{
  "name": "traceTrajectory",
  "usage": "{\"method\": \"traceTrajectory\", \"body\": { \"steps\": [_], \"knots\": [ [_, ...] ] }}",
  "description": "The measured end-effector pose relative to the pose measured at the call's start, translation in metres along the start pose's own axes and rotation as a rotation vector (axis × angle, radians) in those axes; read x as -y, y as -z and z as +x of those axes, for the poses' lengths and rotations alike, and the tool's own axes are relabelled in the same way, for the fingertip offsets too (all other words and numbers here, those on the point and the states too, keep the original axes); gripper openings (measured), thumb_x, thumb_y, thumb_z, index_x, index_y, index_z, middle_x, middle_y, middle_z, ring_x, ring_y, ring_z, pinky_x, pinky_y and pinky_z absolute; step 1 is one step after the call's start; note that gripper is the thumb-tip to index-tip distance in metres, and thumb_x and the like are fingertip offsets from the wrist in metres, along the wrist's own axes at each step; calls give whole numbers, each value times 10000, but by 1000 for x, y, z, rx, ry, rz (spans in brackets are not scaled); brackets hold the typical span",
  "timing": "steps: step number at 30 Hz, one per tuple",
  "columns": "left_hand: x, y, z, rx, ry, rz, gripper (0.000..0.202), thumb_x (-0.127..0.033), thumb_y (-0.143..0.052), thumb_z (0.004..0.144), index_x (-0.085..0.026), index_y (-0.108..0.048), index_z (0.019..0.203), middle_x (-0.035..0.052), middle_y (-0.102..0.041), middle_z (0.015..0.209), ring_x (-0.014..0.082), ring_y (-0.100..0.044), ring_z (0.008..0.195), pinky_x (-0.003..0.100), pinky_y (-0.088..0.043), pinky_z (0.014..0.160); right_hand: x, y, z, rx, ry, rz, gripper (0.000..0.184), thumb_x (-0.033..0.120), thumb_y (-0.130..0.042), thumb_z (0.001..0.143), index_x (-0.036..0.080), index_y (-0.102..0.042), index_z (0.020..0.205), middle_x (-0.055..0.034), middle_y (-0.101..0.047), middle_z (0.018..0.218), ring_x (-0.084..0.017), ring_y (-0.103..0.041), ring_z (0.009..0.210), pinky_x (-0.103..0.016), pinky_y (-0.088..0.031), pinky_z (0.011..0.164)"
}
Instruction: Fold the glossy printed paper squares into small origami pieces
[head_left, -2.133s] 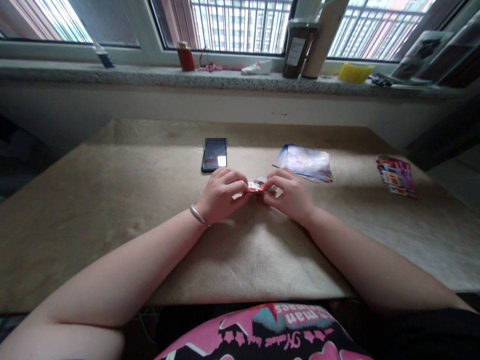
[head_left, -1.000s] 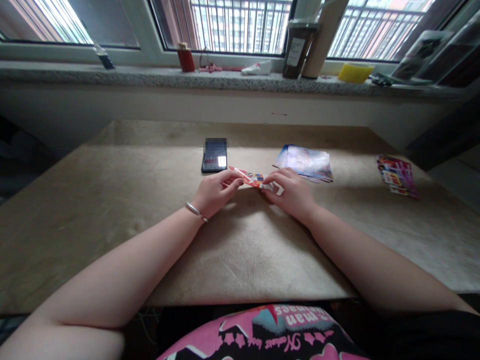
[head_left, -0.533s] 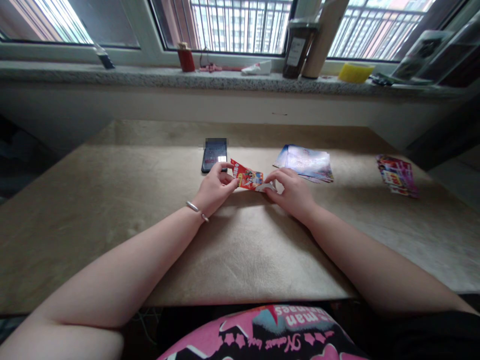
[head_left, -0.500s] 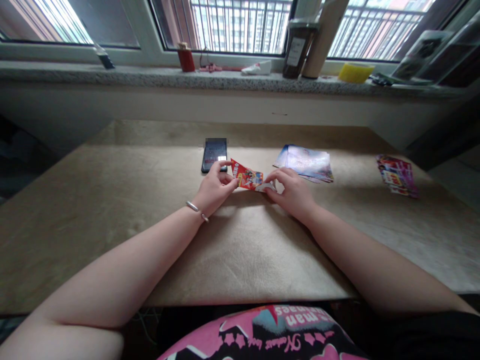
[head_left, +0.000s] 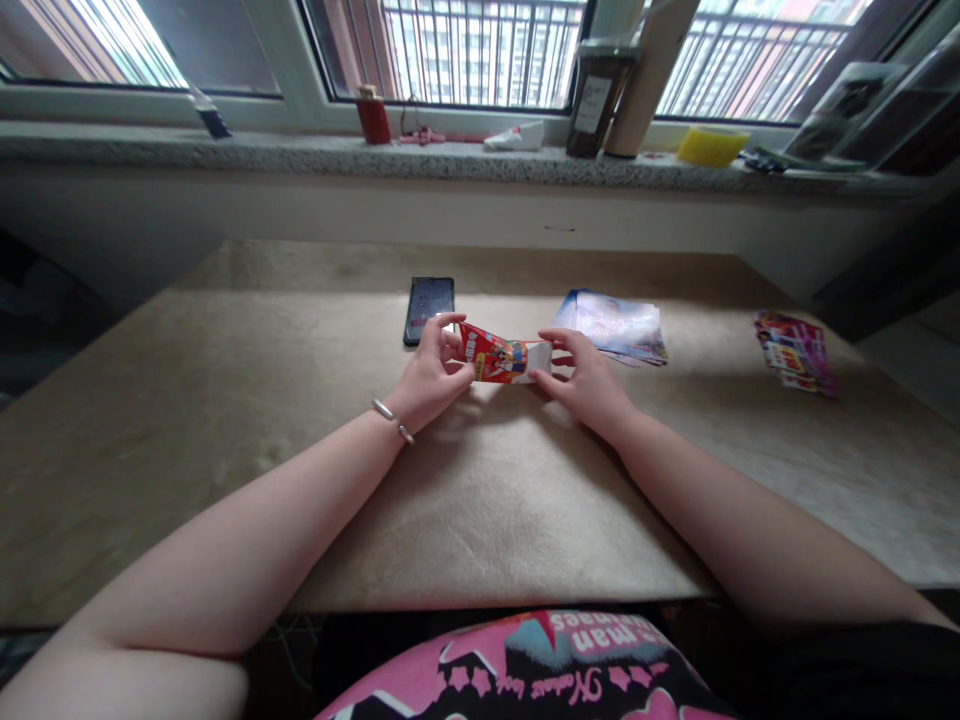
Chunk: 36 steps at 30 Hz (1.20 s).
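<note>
Between my two hands is a piece of red printed paper (head_left: 499, 358) with a colourful cartoon figure and a white right end; it looks folded, raised a little above the table. My left hand (head_left: 433, 365), with a silver bangle at its wrist, pinches the red left end between thumb and fingers. The white end is in my right hand (head_left: 585, 375), thumb below and fingertips at the upper edge. Just beyond my left hand lies a dark phone (head_left: 430, 305). A stack of pale, glossy printed sheets (head_left: 611, 325) rests beyond my right hand.
Farther right on the beige table (head_left: 480, 500) is a pile of pink and red printed packets or cards (head_left: 793, 352). The stone windowsill (head_left: 465, 165) behind carries a red container (head_left: 372, 116), a dark jar (head_left: 592, 100) and a yellow roll (head_left: 712, 146).
The paper's white right end has opened out and turned upward, showing more of its face. My right fingers have spread along that end. My left hand has barely moved.
</note>
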<state>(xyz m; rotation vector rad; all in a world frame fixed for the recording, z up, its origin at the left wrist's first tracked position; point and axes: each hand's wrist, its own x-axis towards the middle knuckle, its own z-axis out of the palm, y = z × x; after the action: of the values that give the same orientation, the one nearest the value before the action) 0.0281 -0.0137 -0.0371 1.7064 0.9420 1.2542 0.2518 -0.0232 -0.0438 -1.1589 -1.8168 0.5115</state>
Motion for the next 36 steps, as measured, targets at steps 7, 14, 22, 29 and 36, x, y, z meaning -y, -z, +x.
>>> {"method": "traceTrajectory", "body": {
  "steps": [7,14,22,29,36],
  "knots": [
    [-1,2,0,-68,-105,69,334,-222,-652,754,-188,-462,1026,25,-505,1001,110,-576,839,260,-564,695,1,2,0,-14,43,63,431,185,-660,732,231,-530,1140,-87,-563,1183,-216,-570,1069,-403,-522,887],
    [-8,5,-2,50,-280,265,119,-173,-618,789,-170,-546,884,50,-544,1056,150,-543,998,293,-560,779,8,8,3,19,223,-75,227,156,-623,771,248,-605,977,-51,-638,1025,-211,-584,1009,-429,-491,896],
    [-11,6,-5,213,-392,492,307,-213,-622,810,-174,-537,1103,73,-600,1030,151,-589,887,312,-523,775,5,7,4,66,342,-129,172,177,-619,781,235,-644,942,-63,-644,993,-202,-600,951,-416,-497,879],
    [-19,6,-6,263,-374,645,214,-283,-517,887,-200,-632,1047,79,-542,1091,191,-536,1034,391,-469,945,10,12,3,109,336,-176,120,259,-636,790,279,-668,904,-44,-627,968,-216,-581,993,-435,-491,897],
    [-20,6,-6,251,-297,693,239,-283,-521,862,-193,-628,1057,76,-514,1106,203,-516,1059,401,-447,975,15,13,1,66,185,-51,56,269,-592,819,247,-642,830,-48,-602,916,-202,-578,933,-388,-544,780]
  ]
}}
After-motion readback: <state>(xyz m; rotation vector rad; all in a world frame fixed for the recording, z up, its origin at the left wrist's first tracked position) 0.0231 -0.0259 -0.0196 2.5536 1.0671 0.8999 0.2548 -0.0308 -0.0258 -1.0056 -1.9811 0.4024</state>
